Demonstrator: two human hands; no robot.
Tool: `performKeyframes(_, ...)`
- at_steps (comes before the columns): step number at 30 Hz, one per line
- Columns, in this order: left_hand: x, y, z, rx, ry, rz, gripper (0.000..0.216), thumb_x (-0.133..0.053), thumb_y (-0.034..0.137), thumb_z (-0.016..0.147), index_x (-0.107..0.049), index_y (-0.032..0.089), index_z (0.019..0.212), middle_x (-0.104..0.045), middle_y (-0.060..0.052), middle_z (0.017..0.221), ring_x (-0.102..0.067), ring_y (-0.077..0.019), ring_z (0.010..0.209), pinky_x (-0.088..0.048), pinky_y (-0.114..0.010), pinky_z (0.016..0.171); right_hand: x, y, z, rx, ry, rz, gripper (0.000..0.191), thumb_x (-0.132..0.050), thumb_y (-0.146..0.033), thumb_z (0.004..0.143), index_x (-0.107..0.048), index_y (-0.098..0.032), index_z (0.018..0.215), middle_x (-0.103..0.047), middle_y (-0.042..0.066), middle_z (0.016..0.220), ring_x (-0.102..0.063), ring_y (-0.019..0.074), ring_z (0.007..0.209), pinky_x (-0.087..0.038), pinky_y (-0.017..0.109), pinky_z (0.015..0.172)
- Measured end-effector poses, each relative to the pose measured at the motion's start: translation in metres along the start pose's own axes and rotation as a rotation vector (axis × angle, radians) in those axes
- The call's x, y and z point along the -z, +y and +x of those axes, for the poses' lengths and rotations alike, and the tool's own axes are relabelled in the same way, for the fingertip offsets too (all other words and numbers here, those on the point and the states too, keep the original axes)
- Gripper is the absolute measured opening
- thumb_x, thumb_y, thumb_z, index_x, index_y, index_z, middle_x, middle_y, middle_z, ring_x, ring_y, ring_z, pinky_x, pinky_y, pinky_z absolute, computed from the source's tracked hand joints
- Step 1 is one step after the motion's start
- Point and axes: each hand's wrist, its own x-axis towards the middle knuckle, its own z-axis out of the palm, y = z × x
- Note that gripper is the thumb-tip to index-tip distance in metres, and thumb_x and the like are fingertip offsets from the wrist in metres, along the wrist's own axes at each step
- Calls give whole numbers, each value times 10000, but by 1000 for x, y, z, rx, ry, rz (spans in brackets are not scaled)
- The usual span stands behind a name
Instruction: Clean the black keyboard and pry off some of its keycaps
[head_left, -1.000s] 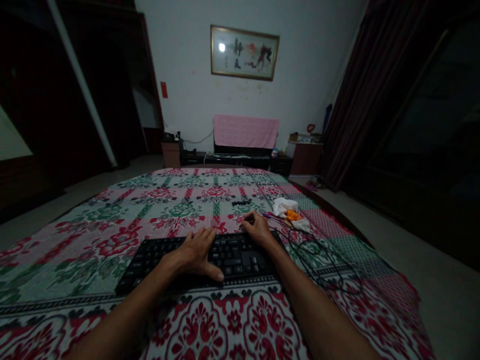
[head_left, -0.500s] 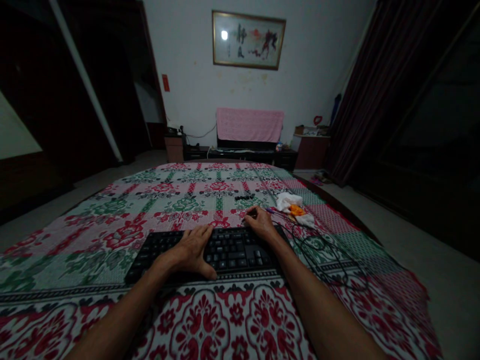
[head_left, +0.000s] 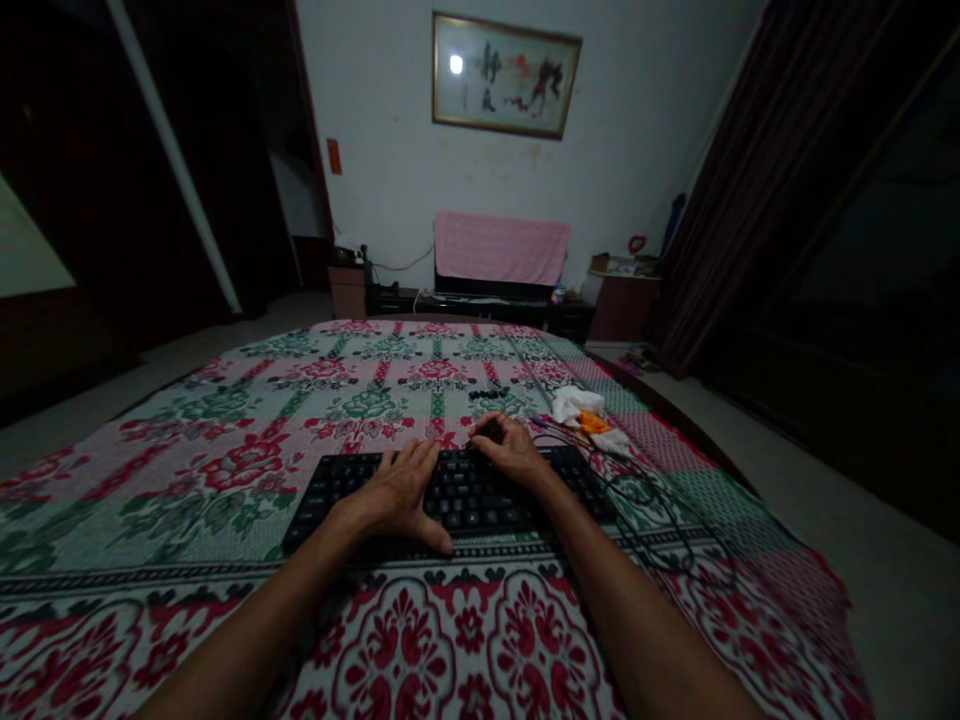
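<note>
A black keyboard lies on the patterned cloth in front of me. My left hand rests across its left-middle part, fingers spread toward the far edge and thumb stretched along the near edge. Over the far edge, right of the middle, my right hand is curled with thumb and fingers close together. Something small and dark shows at those fingertips, too dim to name. Beyond this hand, a short row of small black pieces sits on the cloth.
A black cable loops over the cloth at the right. Crumpled white plastic and an orange piece lie beyond it. The floral cloth covers the table. Low cabinets and a pink-covered screen stand by the wall.
The keyboard has slid to the right, and my left hand has moved a little right with it. My right hand has shifted left along the keyboard's far edge. The view has tilted slightly.
</note>
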Motion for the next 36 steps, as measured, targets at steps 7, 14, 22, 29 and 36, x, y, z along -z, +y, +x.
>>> performKeyframes(7,0,-4,-1,34,-8,0,1310,-516,838,421,-128,83,1418,-178,-206,1467,-122,-384,1339,-125,-531,1061,2,0,-2,47,-34,-142,145,-553,-239,729,-547,-182,862,-618,3,797,-586,134,738,-463,271,716)
performKeyframes(14,-1,-4,0,28,-1,-1,1281,-532,819,430,-139,104,1417,-193,-192,1466,-140,-386,1334,-137,-530,1055,2,-9,-3,144,-65,-262,122,-534,-210,756,-543,-186,875,-618,19,808,-586,148,759,-454,288,741)
performKeyframes(22,-2,-4,-1,21,7,-6,1260,-525,819,442,-158,102,1410,-198,-193,1464,-144,-374,1336,-117,-520,1065,-2,-17,-3,251,-121,-405,113,-504,-145,760,-514,-191,863,-588,24,788,-555,155,742,-432,284,717)
performKeyframes(29,-2,-4,-2,22,10,-18,1263,-525,827,433,-167,110,1410,-201,-199,1462,-143,-382,1334,-122,-525,1060,-4,-21,-3,287,-164,-419,100,-503,-128,747,-504,-191,825,-576,29,782,-534,156,731,-419,279,692)
performKeyframes(36,-1,-3,-2,24,9,-13,1274,-521,825,441,-147,90,1412,-198,-199,1462,-141,-381,1335,-122,-527,1061,1,2,14,-48,-69,-148,143,-565,-250,726,-510,-195,846,-626,-2,718,-607,160,682,-476,290,653)
